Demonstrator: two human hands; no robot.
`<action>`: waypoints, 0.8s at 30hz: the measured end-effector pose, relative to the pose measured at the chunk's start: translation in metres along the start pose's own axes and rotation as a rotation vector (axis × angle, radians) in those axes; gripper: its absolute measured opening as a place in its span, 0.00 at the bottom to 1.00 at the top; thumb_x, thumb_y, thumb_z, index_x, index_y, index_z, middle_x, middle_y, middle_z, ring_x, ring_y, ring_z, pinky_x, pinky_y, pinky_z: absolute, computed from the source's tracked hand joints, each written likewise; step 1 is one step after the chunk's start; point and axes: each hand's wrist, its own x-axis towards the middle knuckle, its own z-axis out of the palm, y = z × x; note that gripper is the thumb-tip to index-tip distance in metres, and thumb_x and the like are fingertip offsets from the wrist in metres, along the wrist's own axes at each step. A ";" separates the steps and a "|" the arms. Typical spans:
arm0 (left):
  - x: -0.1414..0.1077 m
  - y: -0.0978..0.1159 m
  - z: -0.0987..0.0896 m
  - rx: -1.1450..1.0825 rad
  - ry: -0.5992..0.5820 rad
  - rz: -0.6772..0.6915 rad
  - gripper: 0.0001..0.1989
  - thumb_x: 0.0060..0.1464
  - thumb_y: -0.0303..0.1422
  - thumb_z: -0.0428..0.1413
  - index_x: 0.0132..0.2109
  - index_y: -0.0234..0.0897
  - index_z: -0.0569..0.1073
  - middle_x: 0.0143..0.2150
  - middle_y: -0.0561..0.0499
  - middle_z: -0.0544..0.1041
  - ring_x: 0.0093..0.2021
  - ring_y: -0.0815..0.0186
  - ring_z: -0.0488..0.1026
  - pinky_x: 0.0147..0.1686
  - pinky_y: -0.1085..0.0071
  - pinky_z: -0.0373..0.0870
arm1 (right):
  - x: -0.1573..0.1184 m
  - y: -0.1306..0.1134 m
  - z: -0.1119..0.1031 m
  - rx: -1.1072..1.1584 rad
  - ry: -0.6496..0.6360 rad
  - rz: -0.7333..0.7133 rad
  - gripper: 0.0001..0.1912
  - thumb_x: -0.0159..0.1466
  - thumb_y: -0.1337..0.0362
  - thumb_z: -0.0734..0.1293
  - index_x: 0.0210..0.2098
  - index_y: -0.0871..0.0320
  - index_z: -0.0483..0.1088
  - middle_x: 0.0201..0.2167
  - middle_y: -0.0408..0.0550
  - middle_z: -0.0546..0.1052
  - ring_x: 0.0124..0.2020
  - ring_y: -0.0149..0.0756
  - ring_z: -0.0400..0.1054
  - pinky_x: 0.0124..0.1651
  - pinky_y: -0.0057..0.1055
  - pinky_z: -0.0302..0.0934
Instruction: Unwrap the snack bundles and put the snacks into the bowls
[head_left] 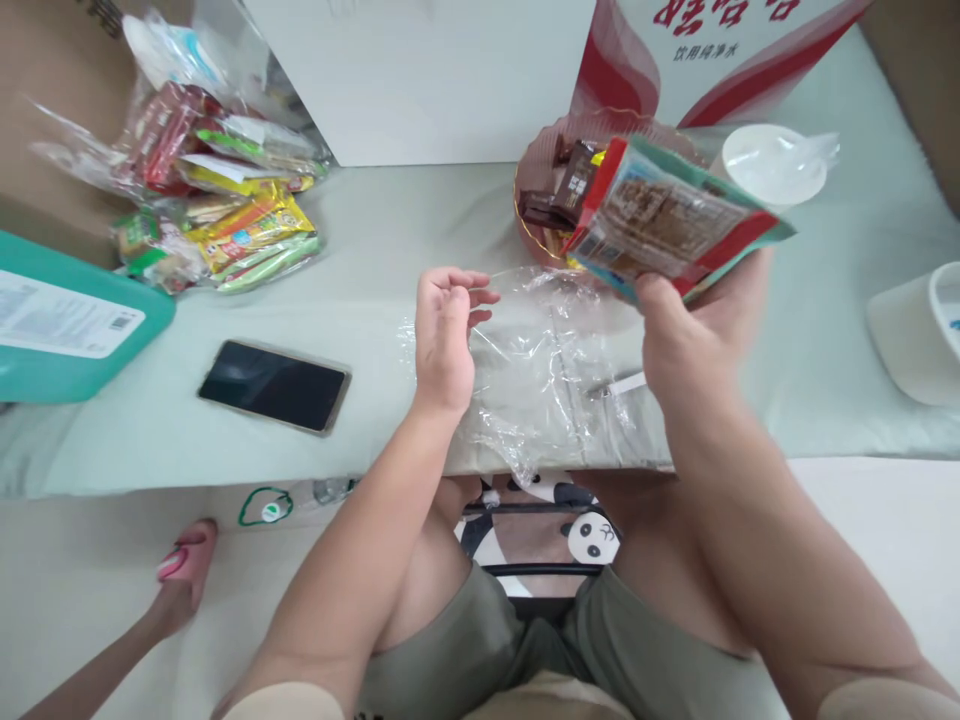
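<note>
L hand [446,345] is over the L edge of the clear plastic wrap [517,390] on the table [382,300], fingers [484,297] half-curled & loosely open, holding nothing. R hand [697,340] grips red-and-green snack pkt(s) [667,215], no. unclear, thumb on front, other fingers behind & mostly hidden, raised partly in front of pink bowl [534,235] w/ dark pkts [574,185]. Phone [274,385] lies flat, L of L hand; white cup [772,165] R of bowl.
</note>
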 end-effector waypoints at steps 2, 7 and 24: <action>0.000 -0.001 0.000 -0.003 -0.003 -0.008 0.18 0.60 0.54 0.56 0.44 0.45 0.68 0.48 0.49 0.76 0.45 0.64 0.79 0.45 0.66 0.74 | 0.019 0.001 -0.006 -0.129 -0.010 -0.033 0.23 0.60 0.67 0.68 0.53 0.51 0.63 0.53 0.53 0.75 0.55 0.46 0.73 0.61 0.46 0.68; 0.004 -0.005 0.002 0.012 -0.012 -0.001 0.19 0.59 0.54 0.56 0.44 0.45 0.67 0.47 0.49 0.76 0.44 0.64 0.78 0.46 0.65 0.74 | 0.044 0.016 -0.013 -0.425 -0.164 -0.045 0.30 0.64 0.63 0.68 0.63 0.50 0.58 0.57 0.59 0.73 0.61 0.54 0.69 0.60 0.52 0.66; 0.003 -0.009 -0.009 0.091 -0.004 0.102 0.18 0.60 0.53 0.58 0.44 0.45 0.71 0.42 0.50 0.74 0.42 0.65 0.77 0.46 0.64 0.72 | 0.030 0.026 -0.022 -0.947 -0.169 -0.107 0.27 0.70 0.59 0.59 0.67 0.50 0.63 0.69 0.62 0.66 0.71 0.61 0.57 0.66 0.62 0.56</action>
